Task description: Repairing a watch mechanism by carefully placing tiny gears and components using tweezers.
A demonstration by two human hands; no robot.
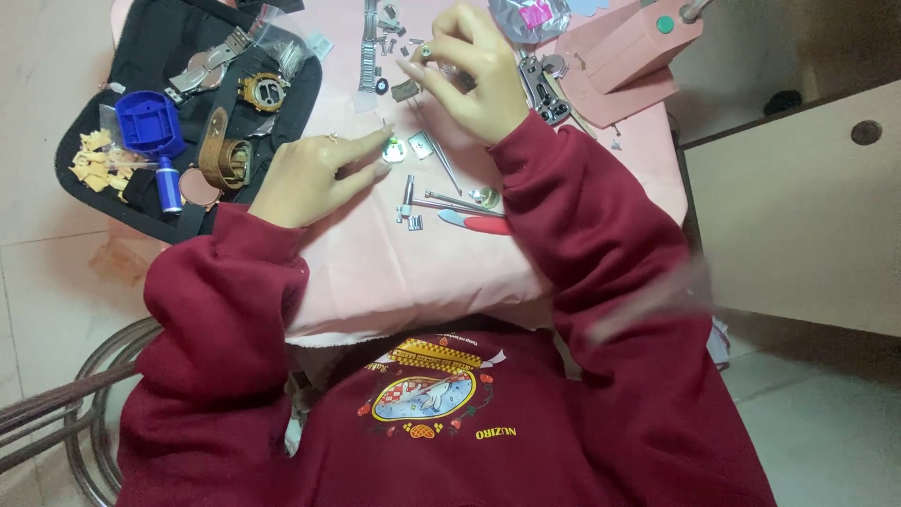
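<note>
**A:** Eyes on the small green-faced watch part [394,148] — it lies flat on the pink tabletop [394,272], near the middle, and the left hand [314,174] has its forefinger stretched out at about three o'clock, tip touching or just short of the part. The other fingers are curled loosely, gripping nothing.

**B:** And the right hand [469,70]?

**A:** Up at twelve o'clock from the part, fingertips pinched on a tiny metal piece [425,53] — too small to say what it is. To my eye the sound way here is a light fingertip on the part so it doesn't skate on the cloth, and a steady, close pinch above.

**B:** What's around it?

**A:** Just beside the part at three o'clock, a small square metal plate [421,144]. At five o'clock, slim metal tools [441,200] and a red-handled tool [479,223]. Out at nine o'clock, a black tray [89,141] with a blue case-opener [150,122], a brown leather strap [221,155] and a gold watch case [263,91]. At twelve, a metal bracelet [369,47]; at one o'clock, a pink press tool [638,47].

**B:** Anything in the way?

**A:** Loose bits scattered near both hands — a sleeve could sweep them off, I'd judge.
</note>
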